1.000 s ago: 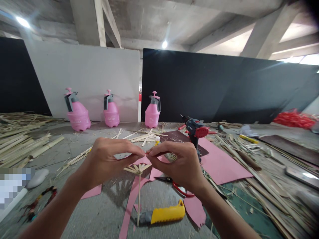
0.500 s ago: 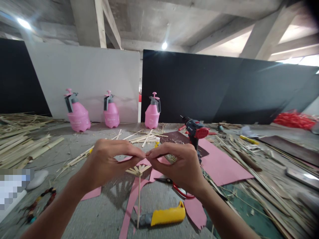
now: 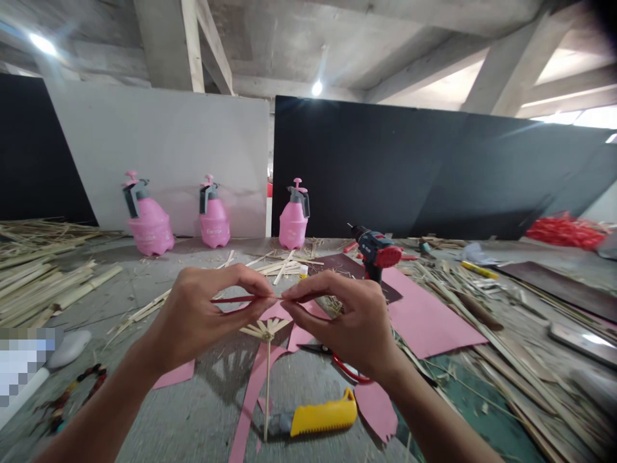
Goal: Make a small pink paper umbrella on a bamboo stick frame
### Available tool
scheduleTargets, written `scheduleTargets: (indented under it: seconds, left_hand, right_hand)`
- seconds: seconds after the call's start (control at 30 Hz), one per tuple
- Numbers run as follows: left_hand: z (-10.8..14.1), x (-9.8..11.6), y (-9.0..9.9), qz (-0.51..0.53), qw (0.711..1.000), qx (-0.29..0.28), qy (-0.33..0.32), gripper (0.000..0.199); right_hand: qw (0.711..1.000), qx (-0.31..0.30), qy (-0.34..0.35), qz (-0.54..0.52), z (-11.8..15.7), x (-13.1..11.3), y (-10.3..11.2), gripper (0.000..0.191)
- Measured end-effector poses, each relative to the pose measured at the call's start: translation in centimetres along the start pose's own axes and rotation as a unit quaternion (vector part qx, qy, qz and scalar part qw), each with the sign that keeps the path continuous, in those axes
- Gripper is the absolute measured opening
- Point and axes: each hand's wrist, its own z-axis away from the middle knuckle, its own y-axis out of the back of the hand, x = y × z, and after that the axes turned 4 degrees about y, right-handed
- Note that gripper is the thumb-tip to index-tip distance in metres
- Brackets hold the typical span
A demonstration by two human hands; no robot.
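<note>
Both hands are raised in the middle of the head view, fingertips nearly meeting. My left hand [image 3: 197,315] pinches a thin reddish-pink piece of paper [image 3: 235,299], seen almost edge-on. At its right end my right hand [image 3: 349,315] is closed in a pinch; most of the paper there is hidden by the fingers. Just below stands a thin bamboo stick [image 3: 268,392] topped with a fan of short bamboo strips [image 3: 265,329]. A yellow-handled utility knife [image 3: 322,413] lies beside the stick's foot. Red-handled scissors [image 3: 347,368] lie partly under my right hand.
Cut pink paper [image 3: 429,318] lies around the hands. A cordless drill [image 3: 378,251] stands at right, three pink spray bottles [image 3: 149,228] at the back. Bamboo strips [image 3: 38,289] pile up left and right. A beaded bracelet [image 3: 80,392] lies near left, a phone [image 3: 585,341] far right.
The paper piece now shows as a thin reddish edge inside my left hand's grip, where it was hidden before. Both hands stay nearly in place, fingertips together.
</note>
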Motion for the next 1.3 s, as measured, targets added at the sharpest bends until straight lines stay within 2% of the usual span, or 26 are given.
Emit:
scheduleTargets:
  seconds: [0.13, 0.3, 0.6, 0.87, 0.97, 1.3]
  left_hand:
    - [0.0, 0.0, 0.0, -0.005, 1.0, 0.002, 0.007, 0.01]
    - [0.0, -0.1, 0.2, -0.009, 1.0, -0.015, 0.006, 0.01]
    - [0.0, -0.5, 1.1, -0.011, 0.998, -0.051, 0.017, 0.007]
    - [0.0, -0.2, 1.0, 0.0, 0.999, -0.051, 0.004, 0.008]
    - [0.0, -0.2, 0.8, -0.004, 0.999, -0.053, 0.0, 0.009]
    - [0.1, -0.8, 0.8, -0.035, 0.998, -0.055, -0.026, 0.006]
  right_hand:
    - [1.0, 0.006, 0.017, -0.006, 0.1, 0.1, -0.2, 0.018]
    - [1.0, -0.003, 0.003, -0.023, 0.2, 0.2, -0.4, 0.024]
    - [1.0, -0.001, 0.0, -0.009, -0.2, 0.3, -0.1, 0.02]
    - [0.999, -0.024, 0.024, -0.018, -0.1, 0.5, -0.3, 0.011]
    - [0.998, -0.036, 0.035, -0.033, 0.0, 0.5, -0.2, 0.014]
    - [0.999, -0.042, 0.02, -0.018, -0.1, 0.7, -0.1, 0.015]
